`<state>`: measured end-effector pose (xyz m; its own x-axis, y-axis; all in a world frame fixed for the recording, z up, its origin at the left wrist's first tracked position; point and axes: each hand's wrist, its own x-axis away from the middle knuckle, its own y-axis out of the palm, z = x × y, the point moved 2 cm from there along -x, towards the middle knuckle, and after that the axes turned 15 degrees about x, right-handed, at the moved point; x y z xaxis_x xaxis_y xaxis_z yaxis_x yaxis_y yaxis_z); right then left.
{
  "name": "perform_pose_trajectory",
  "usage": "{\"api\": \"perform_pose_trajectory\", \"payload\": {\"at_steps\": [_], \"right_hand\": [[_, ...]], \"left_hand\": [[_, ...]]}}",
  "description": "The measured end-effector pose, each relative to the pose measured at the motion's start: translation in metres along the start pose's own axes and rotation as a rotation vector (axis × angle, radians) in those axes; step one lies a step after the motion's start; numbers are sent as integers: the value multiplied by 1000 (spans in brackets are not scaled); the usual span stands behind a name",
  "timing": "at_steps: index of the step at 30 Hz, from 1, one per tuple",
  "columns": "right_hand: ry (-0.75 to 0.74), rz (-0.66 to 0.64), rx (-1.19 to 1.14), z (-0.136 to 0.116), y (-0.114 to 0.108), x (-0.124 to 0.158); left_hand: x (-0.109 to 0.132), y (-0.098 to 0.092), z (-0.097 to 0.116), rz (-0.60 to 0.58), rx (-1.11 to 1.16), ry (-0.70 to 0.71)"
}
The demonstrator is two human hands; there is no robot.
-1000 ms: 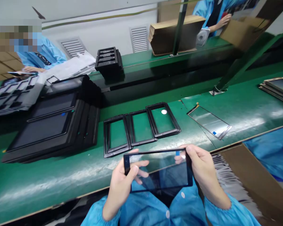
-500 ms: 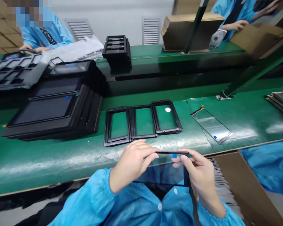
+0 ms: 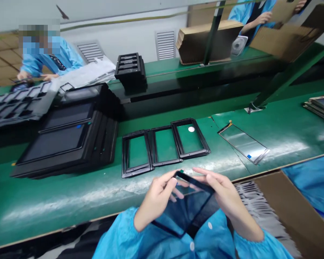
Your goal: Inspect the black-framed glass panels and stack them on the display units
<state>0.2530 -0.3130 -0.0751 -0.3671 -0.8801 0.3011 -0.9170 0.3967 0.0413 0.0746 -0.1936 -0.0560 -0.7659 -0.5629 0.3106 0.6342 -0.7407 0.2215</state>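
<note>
Hands, two, apart, both clamped on one panel. Left hand (image 3: 155, 201): thumb on the panel's far left corner, fingers behind, seen through the glass. Right hand (image 3: 228, 194): at the far right corner. Panel (image 3: 190, 208), one, clear with black border: held slantwise before the blue jacket (image 3: 167, 244), by the near edge of the desk (image 3: 70, 205).

Frames (image 3: 152, 149), black, three piles in a row: on the desk, just beyond the hands. White disc (image 3: 191, 129), one: within the right pile's opening. Glass sheet (image 3: 243, 142), with blue tab (image 3: 249, 156): right of the frames. Trays (image 3: 104, 138), black, stacked, bearing dark screens (image 3: 58, 144): left.

Carton (image 3: 294, 208): near right. Cardboard stack (image 3: 207, 41): far side. Co-workers, two, blue-sleeved: far left, far right.
</note>
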Motion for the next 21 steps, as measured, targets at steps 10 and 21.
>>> {"api": "perform_pose_trajectory", "payload": {"at_steps": [10,21], "right_hand": [[51,118,-91,3,-6,-4],[-134,147,101,-14,-1,6]], "left_hand": [[10,4,-5,64,384,-90],[13,-2,-11,71,376,-57]]}}
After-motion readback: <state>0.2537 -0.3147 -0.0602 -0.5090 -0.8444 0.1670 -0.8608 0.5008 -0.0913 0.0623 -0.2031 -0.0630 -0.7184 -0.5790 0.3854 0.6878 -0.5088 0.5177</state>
